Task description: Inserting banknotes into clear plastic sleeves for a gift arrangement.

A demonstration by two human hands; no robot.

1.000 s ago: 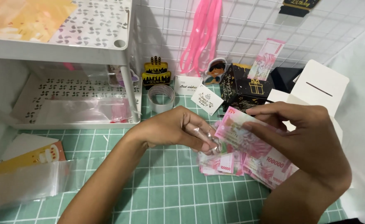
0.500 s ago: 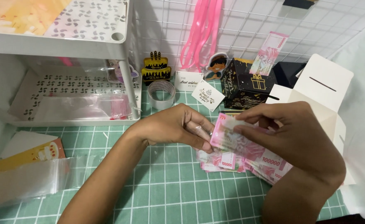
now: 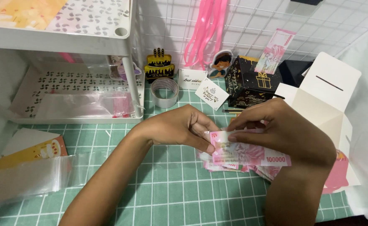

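Observation:
My left hand [image 3: 182, 127] and my right hand [image 3: 286, 134] meet over the green cutting mat [image 3: 171, 188], both pinching one pink banknote [image 3: 251, 152] held flat between them. The left fingers grip its left end, the right fingers press its top edge. Under it lies a loose pile of more pink banknotes [image 3: 230, 167], partly hidden by my right wrist.
A white tiered shelf [image 3: 79, 75] stands at the back left. Behind the hands are a tape roll [image 3: 165, 92], small cards [image 3: 211, 94], a black gift box [image 3: 251, 81] and an open white box [image 3: 322, 96]. Clear plastic sleeves [image 3: 25, 175] lie at the left.
The banknote has turned from tilted to lying flat and level between both hands. My right hand has shifted slightly left over it.

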